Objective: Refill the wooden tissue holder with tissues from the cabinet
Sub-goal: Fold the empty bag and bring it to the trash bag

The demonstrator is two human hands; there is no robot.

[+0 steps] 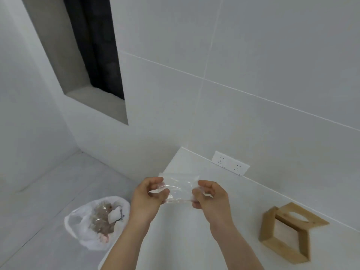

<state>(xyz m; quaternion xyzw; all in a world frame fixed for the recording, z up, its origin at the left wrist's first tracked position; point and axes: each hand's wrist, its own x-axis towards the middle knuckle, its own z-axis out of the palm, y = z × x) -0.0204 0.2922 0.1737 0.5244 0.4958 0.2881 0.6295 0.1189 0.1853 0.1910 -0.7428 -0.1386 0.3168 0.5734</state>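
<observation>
A clear plastic wrapper (179, 189) is stretched between my two hands above the left end of the white counter (194, 240). My left hand (149, 197) pinches its left edge and my right hand (211, 198) pinches its right edge. The wooden tissue holder (288, 232) lies on its side on the counter at the lower right, well apart from my hands. Its oval slot faces up and back, and its inside looks empty. No tissues are in view.
A white bin bag (97, 223) full of rubbish stands on the grey floor left of the counter. A double wall socket (230, 163) sits just above the counter's back edge. A dark window recess (93, 55) is at upper left.
</observation>
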